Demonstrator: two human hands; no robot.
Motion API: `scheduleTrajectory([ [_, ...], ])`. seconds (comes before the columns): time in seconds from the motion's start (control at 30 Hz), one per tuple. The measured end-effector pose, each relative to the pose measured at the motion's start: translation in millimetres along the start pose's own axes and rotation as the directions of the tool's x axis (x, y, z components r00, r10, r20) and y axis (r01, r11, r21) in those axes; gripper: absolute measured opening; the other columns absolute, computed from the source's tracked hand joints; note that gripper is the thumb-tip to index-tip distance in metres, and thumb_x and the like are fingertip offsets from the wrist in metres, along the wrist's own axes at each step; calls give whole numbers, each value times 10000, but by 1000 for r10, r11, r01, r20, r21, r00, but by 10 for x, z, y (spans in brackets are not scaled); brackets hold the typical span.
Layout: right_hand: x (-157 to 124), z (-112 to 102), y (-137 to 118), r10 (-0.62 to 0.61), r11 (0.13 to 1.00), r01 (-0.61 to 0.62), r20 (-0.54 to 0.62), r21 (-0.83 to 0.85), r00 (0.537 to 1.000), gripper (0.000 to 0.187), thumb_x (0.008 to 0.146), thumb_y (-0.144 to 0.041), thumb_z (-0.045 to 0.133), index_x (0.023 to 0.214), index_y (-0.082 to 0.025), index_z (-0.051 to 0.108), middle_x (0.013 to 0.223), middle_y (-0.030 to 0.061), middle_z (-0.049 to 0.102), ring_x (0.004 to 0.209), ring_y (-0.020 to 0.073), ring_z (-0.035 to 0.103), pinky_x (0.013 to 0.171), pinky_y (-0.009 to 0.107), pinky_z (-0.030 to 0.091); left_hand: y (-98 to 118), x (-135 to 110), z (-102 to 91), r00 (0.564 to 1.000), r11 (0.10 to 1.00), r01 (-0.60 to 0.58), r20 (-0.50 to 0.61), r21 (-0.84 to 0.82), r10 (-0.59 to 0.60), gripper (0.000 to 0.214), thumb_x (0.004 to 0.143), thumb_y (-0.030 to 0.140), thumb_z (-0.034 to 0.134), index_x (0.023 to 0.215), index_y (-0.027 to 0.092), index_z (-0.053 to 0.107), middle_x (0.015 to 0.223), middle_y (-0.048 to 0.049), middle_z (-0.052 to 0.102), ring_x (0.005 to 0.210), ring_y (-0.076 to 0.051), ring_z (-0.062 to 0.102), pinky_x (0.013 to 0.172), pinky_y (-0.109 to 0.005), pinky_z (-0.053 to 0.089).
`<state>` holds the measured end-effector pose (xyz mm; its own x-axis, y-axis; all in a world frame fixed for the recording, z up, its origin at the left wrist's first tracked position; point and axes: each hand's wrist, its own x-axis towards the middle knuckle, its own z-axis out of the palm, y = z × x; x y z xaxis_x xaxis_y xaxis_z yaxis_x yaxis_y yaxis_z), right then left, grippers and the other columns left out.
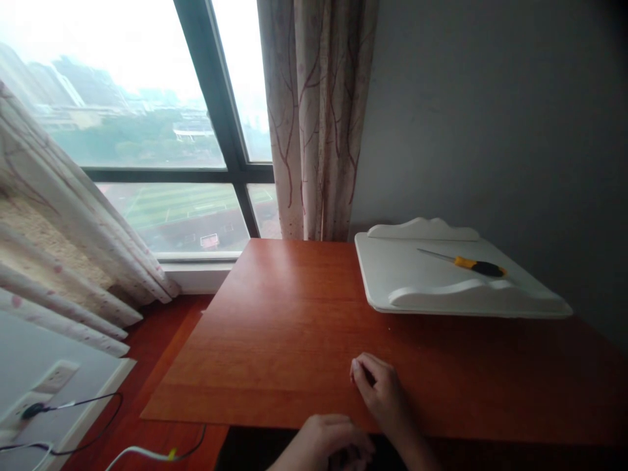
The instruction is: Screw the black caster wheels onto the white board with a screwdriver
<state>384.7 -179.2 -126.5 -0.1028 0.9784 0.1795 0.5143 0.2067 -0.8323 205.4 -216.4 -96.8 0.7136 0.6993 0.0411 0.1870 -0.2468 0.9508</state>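
My right hand (380,389) rests on the reddish wooden tabletop (294,327) near its front edge, fingers curled together in a loose pinch; what they hold, if anything, is too small to make out. My left hand (326,445) lies lower, at the table's front edge, with fingers curled downward over the dark gap below. At the back right, a white board (441,288) with raised curved rails lies flat on the table. A screwdriver (466,263) with a yellow and black handle lies on it, beyond either hand.
A grey wall stands behind the table on the right. A window (161,131) with patterned curtains (314,118) fills the back left. On the floor at lower left are a wall socket plate (53,378), a black plug and loose cables (147,451).
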Motion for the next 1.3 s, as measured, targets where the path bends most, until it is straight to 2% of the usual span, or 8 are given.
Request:
scheduleTrajectory([
  [0.1,1,4,2,-6,1000,6,2,-8,1000,400,1028,-363,373,670,-211,467,663,1,542,628,134,517,621,266,350,181,65,-121,994,991,25,-106,134,-11,247,823,101,573,993,185,732,850,-55,700,700,-140,617,630,-194,459],
  [0.2,6,1,1,-17,1000,17,12,-11,1000,399,1027,-358,372,668,-212,463,660,1,542,626,134,524,613,265,345,232,141,-216,969,969,98,-244,227,-41,278,834,86,533,1001,200,724,862,-48,694,757,-157,615,696,-216,461],
  [0.33,14,-1,-5,-39,999,39,5,-13,999,391,1022,-349,376,665,-214,459,650,-3,537,613,134,525,596,262,341,134,231,-251,949,961,121,-312,249,-39,253,848,107,523,983,190,721,857,-48,694,762,-165,609,700,-234,443],
  [0.5,14,3,-12,-45,999,44,-18,-29,999,402,1021,-353,382,652,-214,463,647,-4,540,612,136,532,603,264,345,-19,266,-191,929,965,119,-370,232,-25,274,784,38,510,917,180,703,801,-24,689,712,-146,595,675,-228,412],
  [0.9,10,1,-8,-49,998,49,11,-38,999,384,1028,-336,365,679,-214,467,675,5,559,641,141,554,626,265,358,-67,218,-156,913,978,113,-407,175,-33,297,799,35,527,951,202,721,836,-14,716,762,-151,634,731,-233,432],
  [1.3,16,-7,-14,-49,997,50,18,-51,999,381,1022,-322,373,672,-212,476,667,4,551,634,143,548,621,269,346,-77,232,-159,919,954,136,-393,266,-22,289,788,27,519,935,199,700,830,-20,692,765,-159,618,722,-246,419],
])
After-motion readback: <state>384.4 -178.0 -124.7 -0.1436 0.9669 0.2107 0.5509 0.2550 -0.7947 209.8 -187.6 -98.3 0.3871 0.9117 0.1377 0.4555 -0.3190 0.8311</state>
